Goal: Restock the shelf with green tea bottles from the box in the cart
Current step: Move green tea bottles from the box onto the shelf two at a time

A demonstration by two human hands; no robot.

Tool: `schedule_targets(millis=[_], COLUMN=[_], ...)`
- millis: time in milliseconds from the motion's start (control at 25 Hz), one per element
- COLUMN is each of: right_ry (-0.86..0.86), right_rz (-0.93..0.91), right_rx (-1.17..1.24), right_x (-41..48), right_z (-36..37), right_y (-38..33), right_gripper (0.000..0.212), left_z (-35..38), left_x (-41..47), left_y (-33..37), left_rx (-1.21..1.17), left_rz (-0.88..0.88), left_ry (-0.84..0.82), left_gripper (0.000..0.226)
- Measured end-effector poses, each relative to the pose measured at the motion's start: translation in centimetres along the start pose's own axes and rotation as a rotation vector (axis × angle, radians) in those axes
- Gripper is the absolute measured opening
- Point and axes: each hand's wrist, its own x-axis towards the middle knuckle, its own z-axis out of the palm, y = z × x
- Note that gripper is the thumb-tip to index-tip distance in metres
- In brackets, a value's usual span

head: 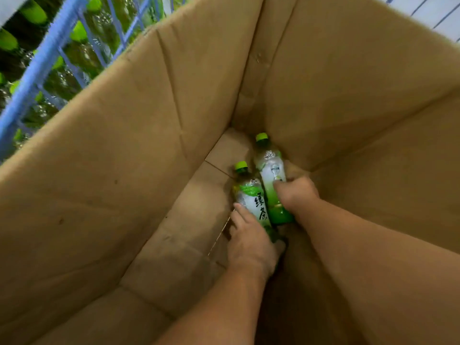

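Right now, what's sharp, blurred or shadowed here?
Head view: left bottle and right bottle, gripped by the left hand and right hand, are fairly sharp; cart bars and green caps at upper left are motion-smeared; shadow darkens the box floor beneath the forearms.

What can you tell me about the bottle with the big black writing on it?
The bottle is clear plastic with a bright green cap and a white and green label bearing dark characters. Its cap is on. It lies low in the cardboard box, cap pointing away from the person. The left hand grips its lower half, and a second bottle lies close beside it.
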Motion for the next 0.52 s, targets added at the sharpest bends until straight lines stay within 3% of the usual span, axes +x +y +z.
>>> schedule_targets(millis=[120, 280, 520], right_ry=[-0.012, -0.088, -0.243], right_rz=[-0.032, -0.042, 0.075], right_rx=[-0.013, -0.15, -0.101], right_x=[0.3, 1.5, 0.9], right_z=[-0.1, 0.3, 2.1], right_y=[-0.3, -1.2, -0.8], right_gripper=[0.035, 0.044, 0.082], left_z=[0.9, 0.0, -2.8], left_x=[0.3, 2.1, 3.9], left_y=[0.6, 0.9, -1.1], left_rx=[-0.072, -0.151, -0.187], left_rz=[-0.056, -0.185, -0.207], left_ry=[0.114, 0.222, 0.234], left_gripper=[0.122, 0.093, 0.076])
